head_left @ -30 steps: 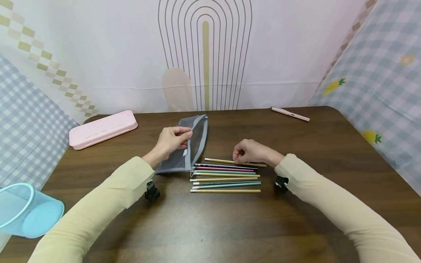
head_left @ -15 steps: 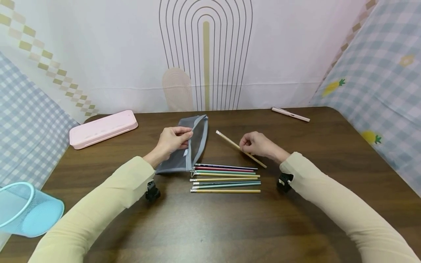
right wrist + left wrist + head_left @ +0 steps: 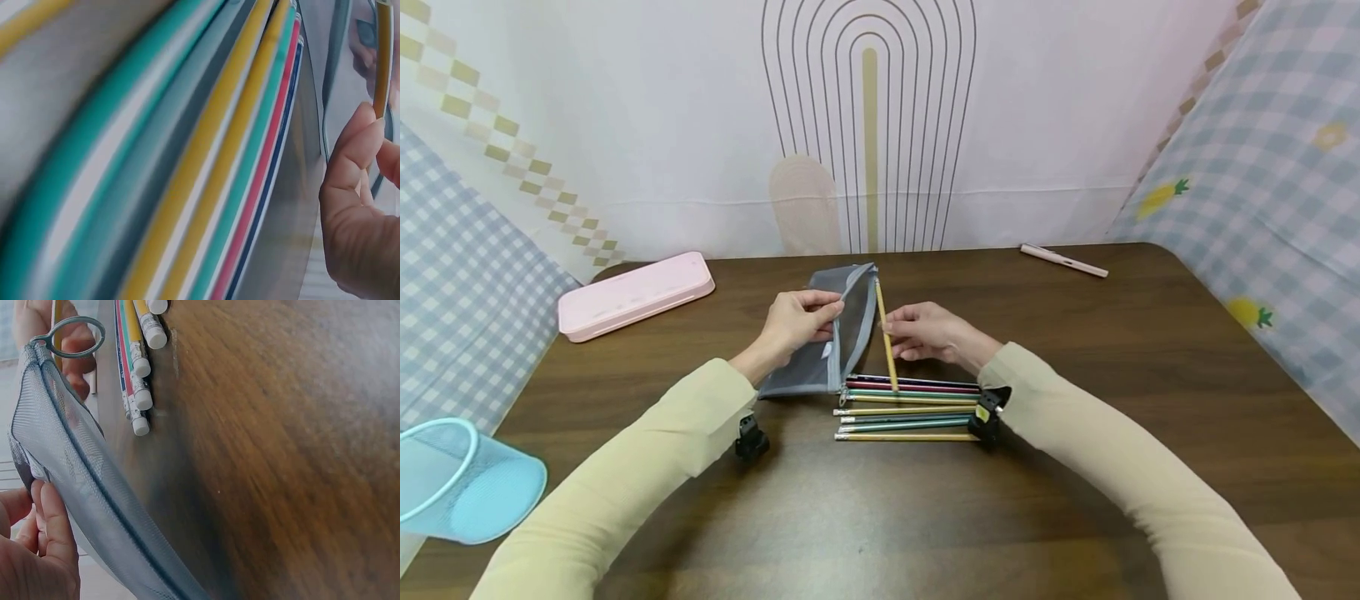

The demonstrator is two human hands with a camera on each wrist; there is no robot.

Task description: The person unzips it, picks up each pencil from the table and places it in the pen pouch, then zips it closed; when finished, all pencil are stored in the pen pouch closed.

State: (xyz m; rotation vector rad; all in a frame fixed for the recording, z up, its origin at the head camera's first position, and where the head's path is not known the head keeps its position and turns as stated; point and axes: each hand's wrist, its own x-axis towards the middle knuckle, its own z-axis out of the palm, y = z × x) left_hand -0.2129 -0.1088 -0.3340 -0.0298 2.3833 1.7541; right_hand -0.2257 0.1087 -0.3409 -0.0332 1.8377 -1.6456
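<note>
My left hand (image 3: 799, 323) pinches the upper zipper edge of a grey mesh zip pouch (image 3: 797, 371), holding its mouth apart on the right side. Between thumb and fingers of my right hand (image 3: 928, 332) is a yellow pencil (image 3: 889, 354), tilted steeply, its eraser end up beside the pouch's opening. Just below, a row of several pencils (image 3: 917, 410) lies side by side, erasers to the left. In the left wrist view the pouch's ring pull (image 3: 78, 337) hangs near the white erasers (image 3: 142, 400). The right wrist view shows the held pencil (image 3: 384, 59) rising from the fingertips (image 3: 362, 119).
A pink case (image 3: 636, 296) lies at the back left of the wooden table (image 3: 865, 517). A pale pink pen (image 3: 1063, 260) lies at the back right. On the left, a light blue mesh cup (image 3: 497, 492) rests on its side. Patterned cloth hangs behind and at both sides.
My right hand has lifted the yellow pencil from the table, turned it upright and brought it left to the pouch's mouth. My left hand has stayed on the pouch.
</note>
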